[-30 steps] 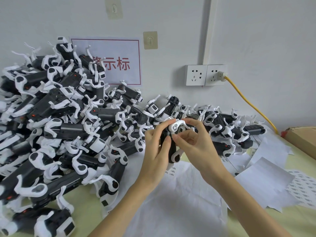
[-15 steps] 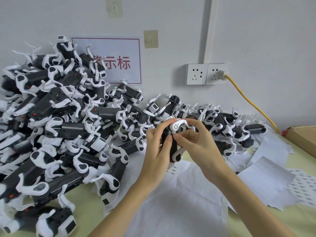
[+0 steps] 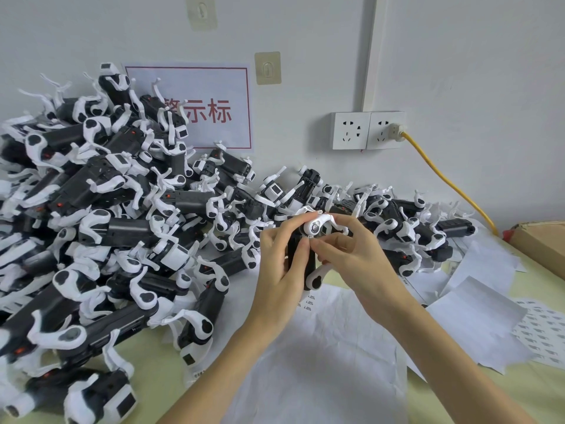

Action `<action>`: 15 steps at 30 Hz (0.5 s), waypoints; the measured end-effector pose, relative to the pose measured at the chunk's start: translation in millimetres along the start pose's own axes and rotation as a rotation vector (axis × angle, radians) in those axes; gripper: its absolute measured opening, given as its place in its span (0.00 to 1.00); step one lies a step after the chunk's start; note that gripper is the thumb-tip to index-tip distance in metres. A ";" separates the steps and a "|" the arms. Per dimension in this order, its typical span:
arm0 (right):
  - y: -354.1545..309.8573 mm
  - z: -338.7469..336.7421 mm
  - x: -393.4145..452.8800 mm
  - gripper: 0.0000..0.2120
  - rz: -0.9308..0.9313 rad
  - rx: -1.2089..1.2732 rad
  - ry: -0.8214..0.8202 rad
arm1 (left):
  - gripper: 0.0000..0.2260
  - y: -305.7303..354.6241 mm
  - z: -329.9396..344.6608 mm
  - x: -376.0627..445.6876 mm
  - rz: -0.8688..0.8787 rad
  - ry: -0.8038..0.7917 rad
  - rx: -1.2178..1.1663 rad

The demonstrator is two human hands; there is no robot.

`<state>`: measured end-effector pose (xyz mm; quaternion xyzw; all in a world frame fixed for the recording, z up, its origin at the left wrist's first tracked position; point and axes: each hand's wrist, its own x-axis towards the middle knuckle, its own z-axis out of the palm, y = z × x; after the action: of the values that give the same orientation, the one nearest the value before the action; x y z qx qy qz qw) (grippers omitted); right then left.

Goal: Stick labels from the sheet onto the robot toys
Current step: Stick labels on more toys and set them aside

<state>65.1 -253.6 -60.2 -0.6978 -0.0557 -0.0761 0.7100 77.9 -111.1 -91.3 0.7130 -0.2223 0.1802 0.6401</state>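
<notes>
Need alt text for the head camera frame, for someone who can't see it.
Two bare hands hold one black-and-white robot toy upright above white paper sheets; the left hand grips its body while the right hand pinches near its top. A large heap of identical toys fills the table's left side against a wall with a red-lettered sign and sockets.

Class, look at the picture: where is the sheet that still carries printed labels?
In the head view, the label sheet lies flat at the far right of the table, partly under blank white papers, below the cardboard box.
</notes>
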 end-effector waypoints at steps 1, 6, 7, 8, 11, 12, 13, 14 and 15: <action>-0.1 -0.4 0.5 0.23 0.008 0.005 -0.002 | 0.16 -0.8 0.0 0.3 0.003 0.004 0.005; -0.6 -2.3 0.5 0.25 0.045 0.026 -0.024 | 0.16 -2.0 -1.9 1.8 0.020 0.008 0.017; -0.4 -2.4 0.7 0.25 0.051 0.033 -0.028 | 0.16 -2.2 -2.4 1.9 0.029 0.011 0.020; -0.7 -2.3 0.6 0.26 0.057 0.040 -0.031 | 0.16 -2.4 -2.8 1.9 0.039 0.014 0.031; -2.0 -2.3 0.6 0.24 0.077 0.077 -0.039 | 0.16 -3.3 -1.9 1.5 0.051 0.014 0.029; -2.5 -2.3 0.6 0.23 0.082 0.091 -0.040 | 0.17 -3.5 -1.2 1.3 0.046 0.010 0.018; -2.7 -2.6 0.7 0.21 0.085 0.100 -0.040 | 0.17 -3.4 -0.5 1.1 0.041 0.009 0.011; -2.9 -2.9 0.9 0.19 0.083 0.102 -0.042 | 0.17 -3.1 -0.2 0.9 0.032 0.005 0.007; -2.8 -3.2 1.2 0.16 0.080 0.098 -0.047 | 0.17 -2.7 0.2 0.9 0.018 0.000 -0.004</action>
<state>65.7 -256.9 -57.3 -0.6654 -0.0481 -0.0287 0.7444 80.1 -111.2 -93.1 0.7098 -0.2292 0.1852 0.6399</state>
